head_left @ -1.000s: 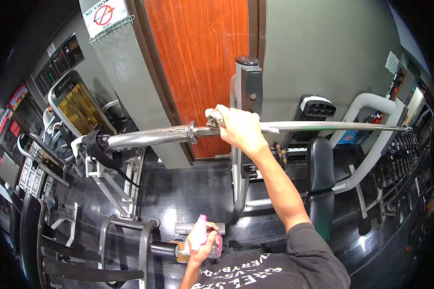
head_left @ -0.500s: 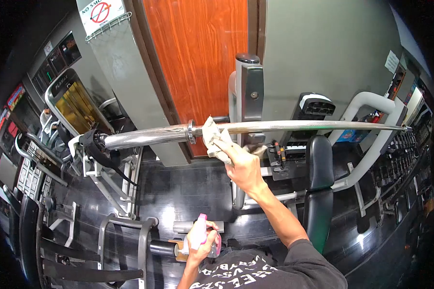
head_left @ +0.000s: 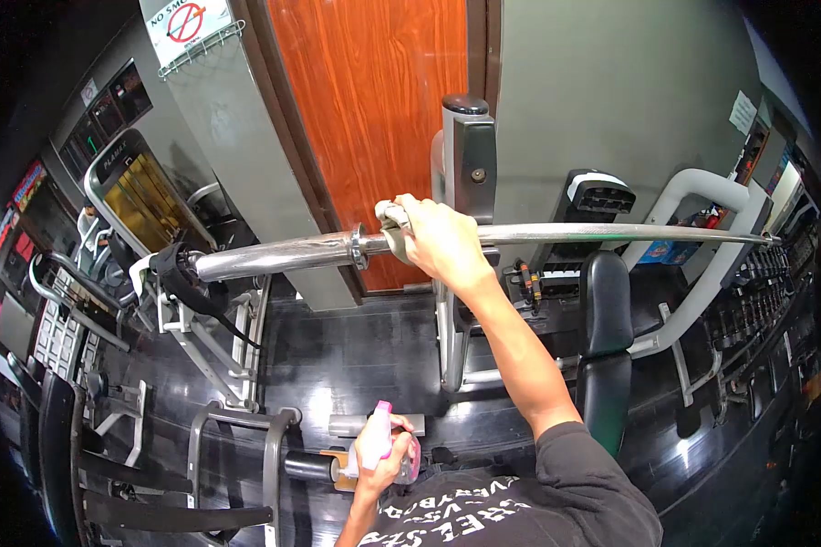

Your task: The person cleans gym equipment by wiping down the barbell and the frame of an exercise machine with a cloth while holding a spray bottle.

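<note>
A long metal barbell point(head_left: 593, 233) runs across the view at chest height, its thick sleeve point(head_left: 278, 259) on the left and a collar ring point(head_left: 359, 248) near the middle. My right hand point(head_left: 442, 242) is closed over the bar just right of that collar, with a pale cloth point(head_left: 394, 219) wrapped between fingers and metal. Low in the view, near my body, my left hand point(head_left: 380, 456) grips a spray bottle point(head_left: 384, 421) with a pink-and-white head. Its body is partly hidden by my fingers.
Behind the bar stands a grey machine upright point(head_left: 470, 164) before an orange wooden door point(head_left: 365, 109). A black padded bench point(head_left: 604, 310) is at right, dumbbell racks point(head_left: 748, 301) beyond it. Grey-framed equipment point(head_left: 237, 419) stands at lower left. A strap point(head_left: 187, 287) hangs at the bar's left end.
My right hand has turned and folded over the bar, bunching the cloth around it beside the collar. The left hand and bottle have barely moved.
</note>
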Action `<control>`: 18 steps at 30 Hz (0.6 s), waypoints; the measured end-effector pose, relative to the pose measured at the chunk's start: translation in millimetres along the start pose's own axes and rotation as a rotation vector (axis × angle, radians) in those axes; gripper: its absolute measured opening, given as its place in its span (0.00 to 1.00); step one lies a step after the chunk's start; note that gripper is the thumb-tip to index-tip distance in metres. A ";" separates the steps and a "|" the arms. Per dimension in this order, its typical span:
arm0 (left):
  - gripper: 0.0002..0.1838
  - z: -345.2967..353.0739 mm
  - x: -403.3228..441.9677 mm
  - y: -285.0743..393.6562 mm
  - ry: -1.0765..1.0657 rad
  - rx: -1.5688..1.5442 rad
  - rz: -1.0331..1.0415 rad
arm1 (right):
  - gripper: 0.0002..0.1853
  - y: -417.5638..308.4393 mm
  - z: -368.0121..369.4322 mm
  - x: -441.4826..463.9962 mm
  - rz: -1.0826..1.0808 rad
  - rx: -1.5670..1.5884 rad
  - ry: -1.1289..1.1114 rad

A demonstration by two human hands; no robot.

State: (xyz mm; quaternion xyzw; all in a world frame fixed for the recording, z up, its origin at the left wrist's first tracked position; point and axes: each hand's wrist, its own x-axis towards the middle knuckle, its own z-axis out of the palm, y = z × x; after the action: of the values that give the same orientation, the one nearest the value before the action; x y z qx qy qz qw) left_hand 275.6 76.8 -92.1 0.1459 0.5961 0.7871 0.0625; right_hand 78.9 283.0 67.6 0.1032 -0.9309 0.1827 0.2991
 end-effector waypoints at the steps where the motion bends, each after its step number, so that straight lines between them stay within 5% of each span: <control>1: 0.12 0.0 -0.3 -0.1 0.008 0.000 0.002 | 0.11 -2.3 -0.1 -3.6 0.003 -0.002 0.054; 3: 0.12 1.0 0.3 -0.1 0.016 -0.004 0.007 | 0.12 -2.2 5.9 -8.7 0.004 -0.008 0.108; 5: 0.11 1.8 -0.9 1.0 0.026 -0.003 -0.018 | 0.13 2.8 25.5 -15.1 -0.171 -0.031 0.477; 14: 0.11 1.3 2.8 2.1 0.061 0.031 0.026 | 0.30 -16.4 44.6 -87.4 0.009 0.226 0.501; 18: 0.11 5.6 1.4 3.4 0.071 0.010 0.007 | 0.23 -14.9 74.4 -109.5 0.189 0.581 0.359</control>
State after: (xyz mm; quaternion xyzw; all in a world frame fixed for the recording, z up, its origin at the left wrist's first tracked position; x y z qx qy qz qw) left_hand 276.3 81.3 -87.2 0.1200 0.6014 0.7890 0.0377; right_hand 132.4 248.5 -49.5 0.0635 -0.7781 0.4821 0.3976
